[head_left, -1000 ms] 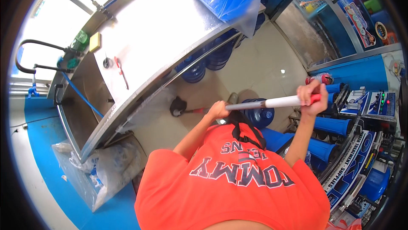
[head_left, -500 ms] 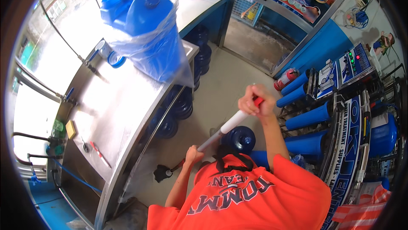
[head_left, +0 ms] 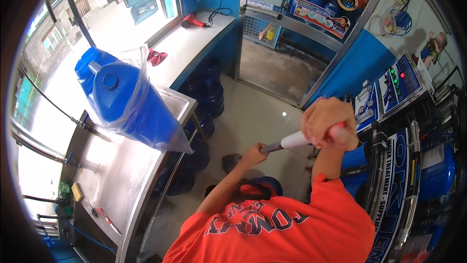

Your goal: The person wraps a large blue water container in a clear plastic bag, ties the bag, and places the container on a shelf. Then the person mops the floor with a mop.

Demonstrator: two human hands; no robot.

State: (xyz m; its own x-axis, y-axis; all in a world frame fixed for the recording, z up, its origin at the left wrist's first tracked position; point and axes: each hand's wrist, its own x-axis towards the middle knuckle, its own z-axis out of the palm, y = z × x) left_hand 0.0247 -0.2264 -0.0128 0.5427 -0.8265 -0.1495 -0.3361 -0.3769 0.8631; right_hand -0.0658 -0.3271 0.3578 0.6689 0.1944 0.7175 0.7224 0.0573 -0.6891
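Observation:
Both of my hands grip a mop [head_left: 296, 140] with a grey shaft, a white sleeve and a red end. My right hand [head_left: 328, 123] is wrapped round the top, by the red end. Lower on the grey shaft, my left hand [head_left: 254, 155] is closed. The pole slants down to the left, and a dark, blurred head [head_left: 231, 163] shows on the pale tiled floor [head_left: 258, 102] beyond my left hand. My left forearm covers part of the floor.
A steel counter [head_left: 112, 180] on the left carries bagged blue water containers [head_left: 124, 97], a yellow sponge [head_left: 77, 192] and a red-handled tool [head_left: 108, 220]. Large blue bottles [head_left: 210, 90] stand beneath. Filter equipment [head_left: 389, 93] lines the right; a glass door [head_left: 287, 63] closes the far end.
Both hands and the mop have moved right, with the pole now lying flatter across the view. The dark head has shifted right and upward. My view has also shifted.

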